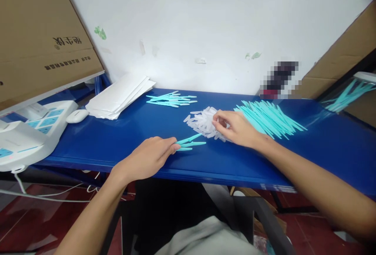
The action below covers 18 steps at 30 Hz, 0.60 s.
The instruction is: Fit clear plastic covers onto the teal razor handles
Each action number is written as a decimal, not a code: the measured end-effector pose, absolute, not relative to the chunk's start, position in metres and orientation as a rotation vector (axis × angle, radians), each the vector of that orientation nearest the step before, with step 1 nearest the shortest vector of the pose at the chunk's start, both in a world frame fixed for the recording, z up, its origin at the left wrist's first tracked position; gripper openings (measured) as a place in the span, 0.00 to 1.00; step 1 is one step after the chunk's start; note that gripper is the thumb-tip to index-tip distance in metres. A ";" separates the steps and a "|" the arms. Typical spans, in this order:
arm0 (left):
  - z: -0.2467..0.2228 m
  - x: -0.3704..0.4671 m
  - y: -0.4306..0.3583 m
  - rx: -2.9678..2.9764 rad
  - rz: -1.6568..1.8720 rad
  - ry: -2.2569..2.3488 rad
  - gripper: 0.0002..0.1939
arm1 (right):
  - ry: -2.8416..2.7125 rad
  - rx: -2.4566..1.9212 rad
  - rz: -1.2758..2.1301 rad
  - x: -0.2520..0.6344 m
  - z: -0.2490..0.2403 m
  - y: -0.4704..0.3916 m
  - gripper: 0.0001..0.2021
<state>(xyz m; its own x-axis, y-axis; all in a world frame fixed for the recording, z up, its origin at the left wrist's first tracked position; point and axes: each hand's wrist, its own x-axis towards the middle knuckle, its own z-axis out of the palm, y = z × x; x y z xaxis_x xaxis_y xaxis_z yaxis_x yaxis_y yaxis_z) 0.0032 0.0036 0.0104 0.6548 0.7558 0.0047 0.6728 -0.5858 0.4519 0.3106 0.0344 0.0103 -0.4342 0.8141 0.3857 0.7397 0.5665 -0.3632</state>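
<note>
Several thin turquoise eyebrow razors [191, 143] fan out from the closed fingers of my left hand [154, 155], just above the front of the blue table [117, 141]. My right hand [239, 127] is over the right side of a heap of small translucent white blade caps [202, 122]. Its thumb and forefinger are pinched together; whatever they hold is too small or hidden to make out. To the right of that hand lies a big pile of turquoise razors [272, 118]. A smaller group of razors with whitish ends [172, 99] rests farther back.
White envelopes or bags [117, 94] are stacked at the back left. Beside them are a white earbud-style case [77, 116] and a white power strip [55, 129]. A cardboard box [44, 43] leans at left. A clear container of turquoise sticks [349, 92] sits at far right.
</note>
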 end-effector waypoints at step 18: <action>-0.002 0.057 -0.001 1.367 1.381 0.757 0.03 | -2.305 -1.110 0.207 0.274 0.004 0.008 0.16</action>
